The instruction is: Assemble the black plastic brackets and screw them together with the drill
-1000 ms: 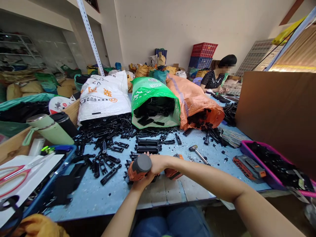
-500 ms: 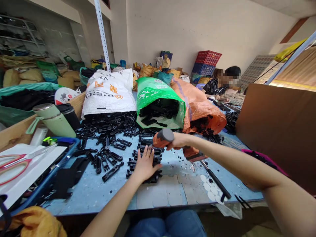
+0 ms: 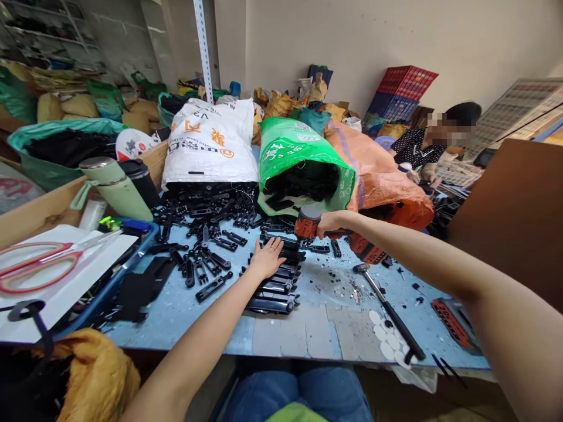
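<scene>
My right hand [image 3: 331, 224] is wrapped round the handle of an orange and black cordless drill [image 3: 307, 225], held above the far end of a row of long black plastic parts [image 3: 273, 303]. The drill's tip cannot be made out. My left hand [image 3: 266, 258] lies flat on that row with its fingers spread, covering some of the parts. More loose black parts [image 3: 213, 287] are scattered to the left of the row. A hammer [image 3: 393, 316] with a black handle lies to the right.
White [image 3: 211, 146], green [image 3: 303, 139] and orange [image 3: 373, 167] sacks stand behind the parts. Scissors [image 3: 39, 264] lie on paper above a blue tray [image 3: 147, 240] at left. A spare battery [image 3: 455, 325] and cardboard [image 3: 510, 228] are at right. A co-worker [image 3: 420, 143] sits beyond.
My left hand has moved farther along the row of parts. The drill no longer sits right at its fingertips and is now apart from them. The view has shifted, bringing the spare battery into sight.
</scene>
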Available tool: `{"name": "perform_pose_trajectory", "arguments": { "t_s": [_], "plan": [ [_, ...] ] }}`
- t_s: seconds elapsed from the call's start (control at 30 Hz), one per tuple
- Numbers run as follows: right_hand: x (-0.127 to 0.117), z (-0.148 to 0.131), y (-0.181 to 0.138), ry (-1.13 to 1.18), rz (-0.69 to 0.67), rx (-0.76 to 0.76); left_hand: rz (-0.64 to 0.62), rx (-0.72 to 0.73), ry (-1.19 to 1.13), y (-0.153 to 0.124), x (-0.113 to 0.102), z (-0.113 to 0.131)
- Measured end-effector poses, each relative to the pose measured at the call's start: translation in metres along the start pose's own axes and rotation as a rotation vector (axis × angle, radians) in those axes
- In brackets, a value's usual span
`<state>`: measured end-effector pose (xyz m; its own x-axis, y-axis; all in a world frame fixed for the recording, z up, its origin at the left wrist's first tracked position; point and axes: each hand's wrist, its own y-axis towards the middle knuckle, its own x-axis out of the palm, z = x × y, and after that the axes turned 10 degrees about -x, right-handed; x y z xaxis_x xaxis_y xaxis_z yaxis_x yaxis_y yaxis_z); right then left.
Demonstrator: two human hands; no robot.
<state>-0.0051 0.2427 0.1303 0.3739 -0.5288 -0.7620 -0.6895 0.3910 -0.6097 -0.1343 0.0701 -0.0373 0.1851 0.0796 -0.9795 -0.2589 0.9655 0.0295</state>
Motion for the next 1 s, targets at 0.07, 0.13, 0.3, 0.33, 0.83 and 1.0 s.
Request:
{"name": "perform_pose_trajectory", "arguments": {
  "t_s": [0.07, 0.13, 0.3, 0.33, 0.83, 1.0],
  "plan": [
    [0.000, 0.001, 0.003, -0.019, -0.019, -0.003, -0.002, 0.002, -0.004, 0.000, 0.001, -0.001],
    [0.002, 0.000, 0.002, -0.037, -0.025, -0.010, -0.006, -0.001, -0.004, 0.000, 0.000, -0.001],
    [0.014, -0.004, -0.020, -0.057, -0.002, -0.041, -0.003, -0.012, -0.002, 0.000, -0.001, 0.001],
    [0.016, -0.005, -0.023, -0.055, -0.005, -0.041, 0.000, -0.014, -0.004, 0.000, -0.001, 0.001],
    [0.032, -0.038, -0.053, -0.100, -0.008, -0.041, -0.050, 0.024, -0.104, -0.067, -0.023, 0.023],
    [0.043, -0.049, -0.052, -0.106, -0.066, -0.058, -0.020, -0.040, -0.145, -0.101, -0.014, 0.030]
  ]
}}
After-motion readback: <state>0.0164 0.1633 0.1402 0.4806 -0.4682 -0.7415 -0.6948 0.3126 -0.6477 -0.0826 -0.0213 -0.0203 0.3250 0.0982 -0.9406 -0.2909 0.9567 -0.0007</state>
